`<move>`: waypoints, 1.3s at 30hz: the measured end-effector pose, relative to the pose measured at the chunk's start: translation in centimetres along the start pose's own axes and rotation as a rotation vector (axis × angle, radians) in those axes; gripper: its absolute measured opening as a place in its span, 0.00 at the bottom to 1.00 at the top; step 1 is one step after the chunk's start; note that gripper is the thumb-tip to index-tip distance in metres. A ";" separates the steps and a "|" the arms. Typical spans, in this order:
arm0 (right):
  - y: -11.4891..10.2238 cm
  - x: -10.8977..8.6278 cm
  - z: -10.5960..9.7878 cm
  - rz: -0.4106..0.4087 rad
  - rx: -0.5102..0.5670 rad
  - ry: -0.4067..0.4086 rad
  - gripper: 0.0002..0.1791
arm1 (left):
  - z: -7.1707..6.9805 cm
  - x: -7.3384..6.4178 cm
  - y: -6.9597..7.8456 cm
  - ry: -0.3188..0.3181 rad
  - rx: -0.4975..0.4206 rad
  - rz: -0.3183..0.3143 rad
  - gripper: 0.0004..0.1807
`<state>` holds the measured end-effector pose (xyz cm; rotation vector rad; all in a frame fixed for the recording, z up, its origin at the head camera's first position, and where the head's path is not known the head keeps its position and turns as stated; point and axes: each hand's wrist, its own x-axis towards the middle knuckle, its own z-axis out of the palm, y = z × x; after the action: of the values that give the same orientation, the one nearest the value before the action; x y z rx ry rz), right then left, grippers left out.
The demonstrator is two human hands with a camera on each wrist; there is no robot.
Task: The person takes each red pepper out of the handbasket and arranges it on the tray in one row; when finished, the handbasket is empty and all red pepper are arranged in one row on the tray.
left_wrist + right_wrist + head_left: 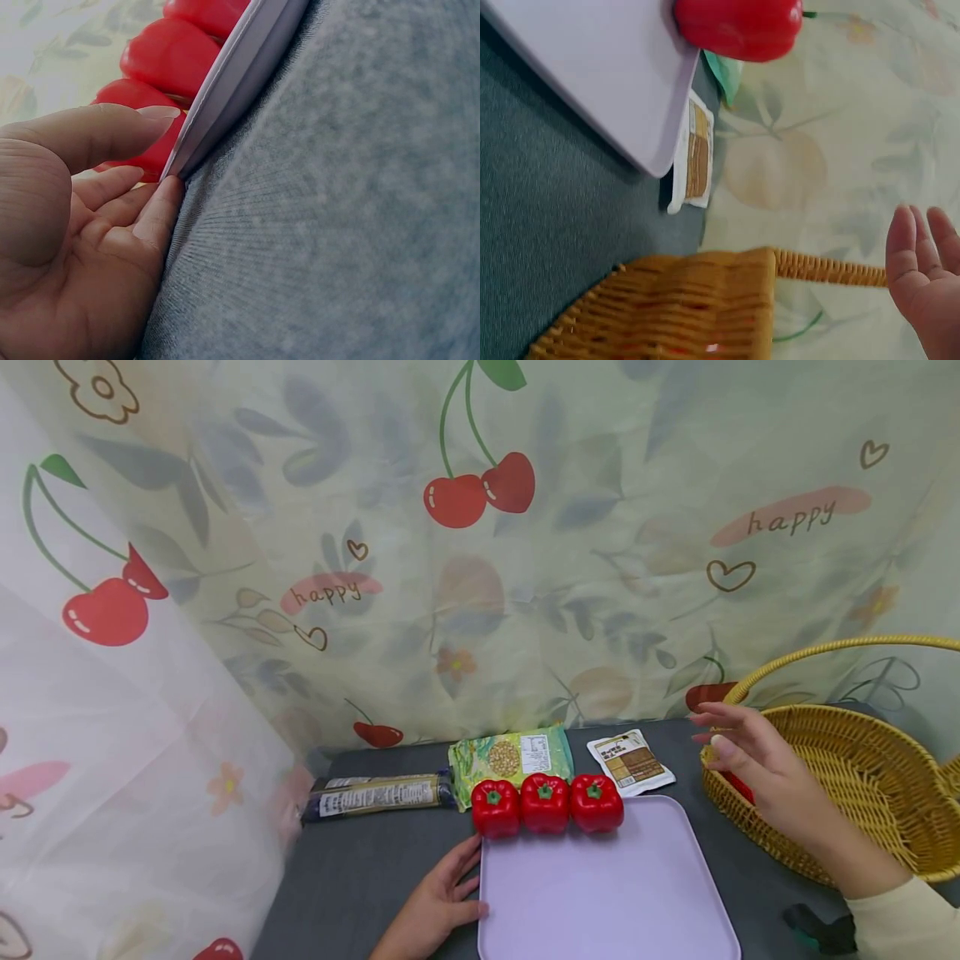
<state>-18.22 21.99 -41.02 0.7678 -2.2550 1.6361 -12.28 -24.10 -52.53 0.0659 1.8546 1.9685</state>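
Three red bell peppers [545, 810] stand side by side in a row along the far edge of a pale lilac tray [607, 893]. My left hand [442, 897] rests at the tray's left side; its fingertips touch the rim, with the thumb apart from the fingers in the left wrist view. Over the left rim of a wicker basket [855, 756] hovers my right hand [783, 789], fingers extended and holding nothing. Something red [738, 787] shows inside the basket, partly hidden behind that hand. In the right wrist view, red also glints through the weave.
Behind the peppers lies a green-yellow food packet [517, 753], with a long dark-ended packet [382, 795] to its left. A small white-and-brown sachet [632, 762] lies behind the tray. The basket's handle [847, 647] arches up at right. A dark object [821, 928] sits near the right sleeve.
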 end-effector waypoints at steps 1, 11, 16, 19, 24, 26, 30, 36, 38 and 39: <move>0.0 0.0 -0.3 -0.002 0.012 0.003 0.26 | 0.0 0.0 0.0 0.000 0.001 0.001 0.52; 1.2 -0.8 -3.0 0.018 0.165 0.051 0.25 | 0.0 0.1 -0.1 -0.004 -0.006 0.008 0.52; 2.2 -0.9 -4.3 0.016 0.305 0.055 0.24 | 0.0 0.2 -0.1 0.004 0.005 -0.004 0.52; 2.9 -1.1 -4.9 0.036 0.338 0.072 0.24 | 0.0 0.2 -0.1 0.010 0.013 -0.013 0.52; 4.4 -1.5 -6.1 0.065 0.374 0.084 0.25 | 0.0 0.2 0.0 0.013 0.022 -0.013 0.51; 5.2 -1.7 -6.5 0.062 0.389 0.087 0.25 | 0.0 0.2 0.0 0.012 0.024 -0.009 0.51; 6.7 -2.3 -7.1 0.072 0.398 0.112 0.24 | 0.1 0.1 0.0 0.013 0.030 0.001 0.51; 8.3 -3.1 -7.6 0.168 0.169 0.187 0.19 | 0.1 0.0 0.1 0.008 0.028 0.011 0.51; 8.6 -3.1 -7.8 0.232 0.039 0.167 0.18 | 0.1 0.0 0.1 0.006 0.028 0.012 0.51; 8.7 -3.1 -7.8 0.272 -0.022 0.142 0.18 | 0.1 0.0 0.1 0.007 0.028 0.011 0.51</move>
<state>-21.21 32.11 -46.86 0.3376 -2.3516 1.7160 -12.24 -24.01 -52.38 0.0786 1.8902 1.9529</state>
